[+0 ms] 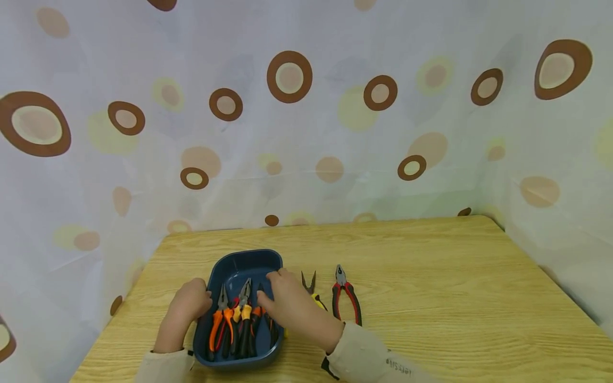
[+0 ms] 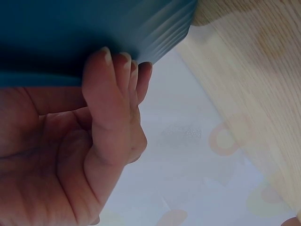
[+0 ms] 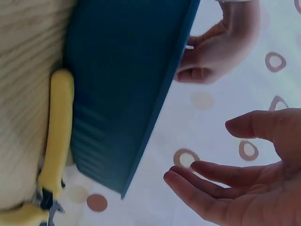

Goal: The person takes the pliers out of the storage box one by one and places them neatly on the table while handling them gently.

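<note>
A dark blue plastic bin stands at the left of the table with several pliers in it. Among them are orange-handled long-nose pliers and combination pliers with yellow-and-black handles. My left hand grips the bin's left edge; in the left wrist view its curled fingertips lie against the bin's outer wall. Over the bin's right side hovers my right hand. Its thumb and fingers are spread apart with nothing between them in the right wrist view.
Just right of the bin lie yellow-handled long-nose pliers, partly hidden by my right arm. Farther right are red-and-black pliers, jaws toward the back. A patterned curtain hangs behind the wooden table.
</note>
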`<action>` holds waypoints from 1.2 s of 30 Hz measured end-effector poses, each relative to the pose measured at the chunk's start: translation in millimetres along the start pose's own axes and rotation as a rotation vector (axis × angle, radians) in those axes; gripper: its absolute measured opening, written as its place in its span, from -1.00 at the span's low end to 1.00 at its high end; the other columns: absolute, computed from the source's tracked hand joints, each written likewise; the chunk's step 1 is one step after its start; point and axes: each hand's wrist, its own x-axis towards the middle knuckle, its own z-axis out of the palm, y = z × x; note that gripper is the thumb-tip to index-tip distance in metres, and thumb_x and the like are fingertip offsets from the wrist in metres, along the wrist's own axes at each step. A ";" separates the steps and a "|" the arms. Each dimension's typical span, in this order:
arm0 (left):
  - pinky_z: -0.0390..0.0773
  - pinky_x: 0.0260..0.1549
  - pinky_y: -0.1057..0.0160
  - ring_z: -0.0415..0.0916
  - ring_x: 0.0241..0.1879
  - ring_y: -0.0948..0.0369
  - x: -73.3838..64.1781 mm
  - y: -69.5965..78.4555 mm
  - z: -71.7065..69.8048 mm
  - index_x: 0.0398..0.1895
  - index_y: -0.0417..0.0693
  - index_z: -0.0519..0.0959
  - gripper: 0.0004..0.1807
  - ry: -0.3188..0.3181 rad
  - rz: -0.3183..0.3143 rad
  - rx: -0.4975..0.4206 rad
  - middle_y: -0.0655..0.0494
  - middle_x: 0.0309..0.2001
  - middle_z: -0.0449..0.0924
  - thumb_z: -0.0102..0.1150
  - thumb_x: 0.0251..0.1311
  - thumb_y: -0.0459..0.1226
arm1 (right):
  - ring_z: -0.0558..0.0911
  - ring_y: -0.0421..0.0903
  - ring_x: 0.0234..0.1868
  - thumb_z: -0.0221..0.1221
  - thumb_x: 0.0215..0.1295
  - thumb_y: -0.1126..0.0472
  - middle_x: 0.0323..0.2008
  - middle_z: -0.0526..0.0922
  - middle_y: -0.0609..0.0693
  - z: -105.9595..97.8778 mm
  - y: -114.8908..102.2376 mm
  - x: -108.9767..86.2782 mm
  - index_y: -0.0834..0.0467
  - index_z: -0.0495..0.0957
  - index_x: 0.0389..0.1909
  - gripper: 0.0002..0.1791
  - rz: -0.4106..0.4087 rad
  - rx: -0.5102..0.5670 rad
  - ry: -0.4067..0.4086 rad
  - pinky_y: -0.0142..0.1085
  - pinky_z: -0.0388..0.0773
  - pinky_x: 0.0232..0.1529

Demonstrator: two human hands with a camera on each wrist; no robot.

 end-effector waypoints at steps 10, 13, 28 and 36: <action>0.44 -0.66 0.25 0.39 -0.68 0.14 1.3 -0.7 0.6 -0.47 -0.37 0.45 -0.83 -0.006 0.004 -0.004 -0.03 -0.60 0.38 0.00 0.26 -0.43 | 0.44 -0.04 -0.28 0.15 0.30 0.14 -0.32 0.48 0.14 29.9 -5.9 13.6 0.19 0.45 -0.51 -0.75 -0.014 -0.060 -0.116 -0.25 0.42 -0.20; 0.43 -0.66 0.25 0.39 -0.68 0.14 0.9 -1.5 1.1 -0.49 -0.36 0.45 -0.83 -0.006 0.009 -0.007 -0.03 -0.60 0.38 0.00 0.25 -0.43 | 0.36 -0.06 -0.35 0.17 0.26 0.18 -0.41 0.42 0.09 35.9 -5.4 14.4 0.16 0.34 -0.63 -0.68 0.003 -0.054 -0.141 -0.27 0.32 -0.28; 0.46 -0.66 0.23 0.41 -0.70 0.14 0.3 -4.0 0.0 -0.43 -0.41 0.45 -0.84 -0.012 0.006 -0.007 -0.06 -0.58 0.40 -0.02 0.26 -0.44 | 0.53 0.00 -0.36 0.25 0.25 0.09 -0.40 0.55 0.11 66.3 -16.4 25.8 0.23 0.63 -0.41 -0.75 0.078 -0.479 -0.134 -0.28 0.56 -0.33; 0.48 -0.64 0.23 0.42 -0.69 0.14 1.2 -1.7 -0.4 -0.40 -0.43 0.46 -0.83 -0.027 0.011 -0.024 -0.06 -0.56 0.41 -0.03 0.29 -0.43 | 0.61 0.04 -0.19 0.23 0.25 0.18 -0.27 0.62 0.14 79.3 -17.3 31.1 0.16 0.69 -0.20 -0.82 0.181 -0.577 -0.162 -0.23 0.58 -0.12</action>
